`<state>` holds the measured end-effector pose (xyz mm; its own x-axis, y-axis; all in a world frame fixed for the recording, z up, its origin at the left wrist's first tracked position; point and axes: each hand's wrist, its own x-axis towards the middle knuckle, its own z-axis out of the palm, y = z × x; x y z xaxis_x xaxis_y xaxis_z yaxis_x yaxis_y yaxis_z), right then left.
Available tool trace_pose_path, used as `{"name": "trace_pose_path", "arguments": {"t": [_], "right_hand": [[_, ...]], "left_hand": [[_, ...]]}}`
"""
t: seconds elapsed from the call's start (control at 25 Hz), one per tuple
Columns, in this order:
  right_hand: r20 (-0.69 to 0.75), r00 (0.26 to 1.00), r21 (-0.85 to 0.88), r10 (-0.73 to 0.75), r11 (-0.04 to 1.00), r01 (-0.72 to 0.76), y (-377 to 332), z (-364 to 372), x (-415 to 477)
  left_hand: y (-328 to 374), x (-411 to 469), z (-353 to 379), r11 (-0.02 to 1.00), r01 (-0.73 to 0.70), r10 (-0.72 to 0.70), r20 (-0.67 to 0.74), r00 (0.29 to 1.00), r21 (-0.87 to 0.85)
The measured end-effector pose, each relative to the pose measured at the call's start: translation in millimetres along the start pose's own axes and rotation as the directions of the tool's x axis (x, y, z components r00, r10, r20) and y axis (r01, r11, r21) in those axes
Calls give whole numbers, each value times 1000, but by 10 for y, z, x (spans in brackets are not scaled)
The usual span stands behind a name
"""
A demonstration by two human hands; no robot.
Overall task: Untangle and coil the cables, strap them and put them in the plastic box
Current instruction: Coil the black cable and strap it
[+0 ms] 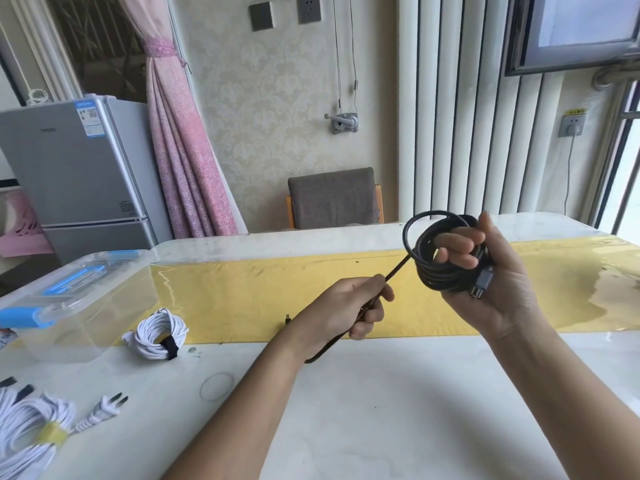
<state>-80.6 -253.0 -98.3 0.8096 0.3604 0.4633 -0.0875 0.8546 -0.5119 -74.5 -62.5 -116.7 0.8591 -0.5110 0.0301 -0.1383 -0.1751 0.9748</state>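
Black rubber cable coil point(440, 258) sits clamped in the right hand point(491, 275); the left hand point(346, 313), nearer and left, pinches closed on its straight tail.

Left hand point(349, 308): fist closed on a black cable point(398, 268), forearm low.
Right hand point(485, 271): raised, palm up, fingers curled through the coil.

Bright daylight fills the room, entering from the window point(585, 26) at upper right; glare washes the yellow strip point(242, 292) and the far right of the bench point(381, 410). Soft shadows lie under the forearms; wide-angle distortion bends the edges, and the lower left corner is slightly blurred.
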Motion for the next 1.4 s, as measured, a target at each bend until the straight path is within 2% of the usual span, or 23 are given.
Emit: {"name": "trace_pose_path", "arguments": {"t": [0.08, 0.16, 0.24, 0.32, 0.4, 0.44, 0.48, 0.52, 0.6, 0.64, 0.76, 0.84, 0.92, 1.0, 1.08, 1.16, 1.28, 1.4], "right_hand": [[-188, 970, -175, -152, 977, 119, -29, 42, -31], [-223, 943, -345, -248, 925, 162, -15, 89, -27], [-226, 932, -548, -284, 828, 120, -32, 67, -7], [-272, 905, -784, -328, 621, -11, -59, 9, -17], [-241, 886, -957, -397, 250, -149, -48, -48, -34], [-191, 905, -982, -381, 62, -181, -20, -49, -38], [-156, 934, -978, -321, -83, -192, 25, -62, -38], [-153, 957, -965, -245, -169, -198, 68, -64, -40], [-222, 965, -942, -142, -225, -250, 110, -63, -43], [-260, 961, -940, -99, -200, -275, 124, -56, -45], [-314, 941, -941, 125, 96, -326, 174, -10, -67], [-251, 919, -926, 302, 200, -319, 207, 5, -99], [-142, 865, -912, 481, 276, -303, 255, -10, -117], [-37, 809, -858, 586, 397, -327, 288, -6, -118], [30, 811, -795, 585, 505, -335, 308, 11, -115], [73, 843, -719, 532, 614, -325, 300, 24, -121], [145, 878, -555, 456, 772, -309, 270, -1, -110], [299, 852, -338, 429, 883, -326, 289, -58, -61]], "left_hand": [[32, -31, 29, 999, 35, -34, 65, 997, -23], [66, -42, 69, 998, 59, -61, 99, 993, 20], [85, -49, 96, 992, 58, -71, 113, 991, 112], [102, -56, 104, 978, 11, -25, 68, 997, 210], [125, -71, 90, 930, -84, 107, -45, 993, 357], [135, -84, 80, 887, -134, 192, -90, 977, 441], [147, -103, 69, 844, -175, 268, -116, 957, 508], [160, -123, 56, 807, -209, 328, -126, 936, 552], [193, -156, 23, 770, -254, 408, -146, 901, 585], [206, -163, -1, 770, -268, 436, -171, 884, 579], [235, -167, -88, 785, -317, 506, -256, 823, 532], [253, -176, -148, 790, -346, 534, -290, 795, 506], [270, -179, -183, 797, -350, 538, -314, 782, 493], [269, -164, -194, 809, -339, 527, -340, 779, 480], [234, -140, -210, 839, -315, 496, -383, 780, 443], [186, -112, -226, 878, -279, 440, -426, 790, 390], [130, -61, -135, 944, -171, 282, -422, 861, 282], [71, -14, 35, 984, -104, 147, -338, 930, 142]]}}
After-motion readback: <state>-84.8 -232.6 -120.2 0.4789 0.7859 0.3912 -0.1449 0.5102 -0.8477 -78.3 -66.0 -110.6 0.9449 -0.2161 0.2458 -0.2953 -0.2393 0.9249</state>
